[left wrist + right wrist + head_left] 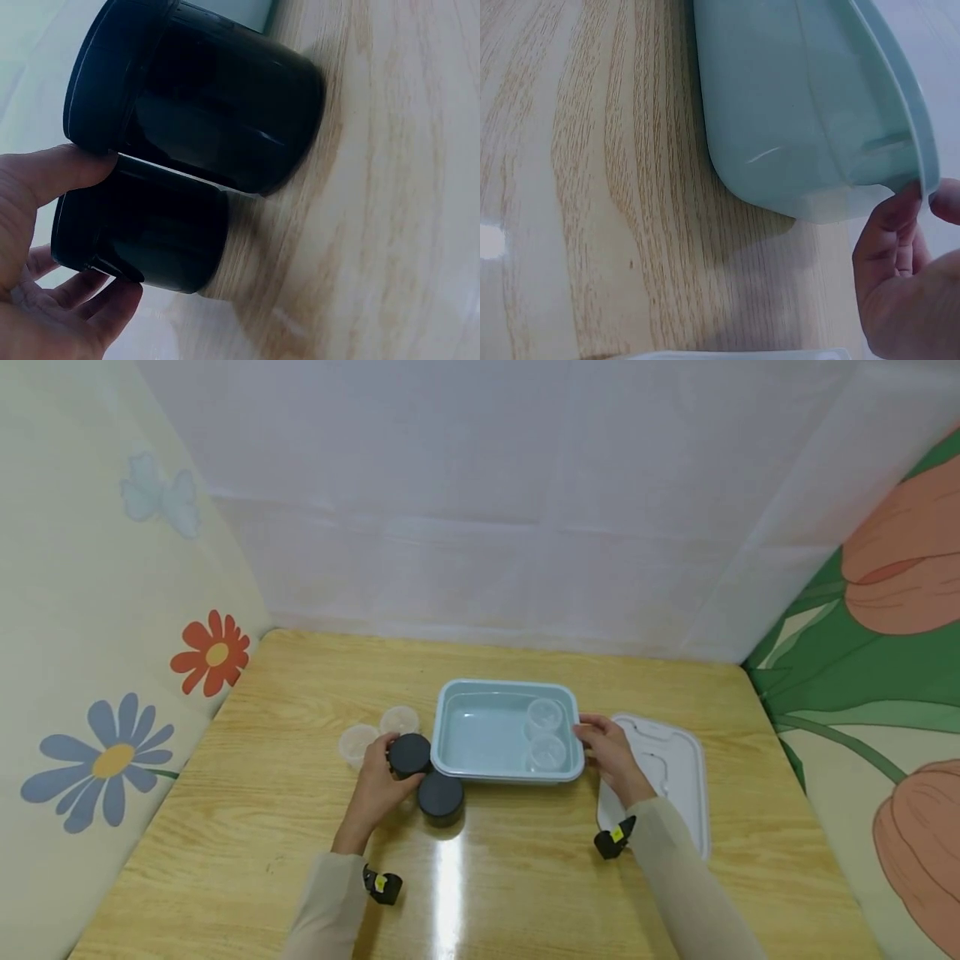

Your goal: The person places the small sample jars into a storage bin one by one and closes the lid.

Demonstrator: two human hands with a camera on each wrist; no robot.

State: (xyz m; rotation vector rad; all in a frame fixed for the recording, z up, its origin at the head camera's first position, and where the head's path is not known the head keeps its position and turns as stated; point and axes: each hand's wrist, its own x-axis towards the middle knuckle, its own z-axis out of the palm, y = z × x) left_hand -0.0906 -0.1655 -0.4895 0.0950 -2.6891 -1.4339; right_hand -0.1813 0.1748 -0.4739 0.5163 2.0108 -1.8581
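My left hand (377,797) grips a black lidded jar (410,753), thumb on one side of the lid and fingers curled round the other. A second black jar (441,798) stands right beside it, nearer to me, and looms large in the left wrist view (217,97). Just right of the jars sits a pale blue plastic bin (480,735). Two clear round cups, one farther back (543,716) and one nearer (547,752), are inside at its right end. My right hand (609,758) pinches the bin's right rim (922,142) between thumb and fingers.
Two translucent round cups, one at the left (357,744) and one behind the jars (399,720), stand beyond my left hand. A white lid (678,777) lies on the wooden table (525,877) under my right forearm. A white cloth (480,527) hangs behind the table.
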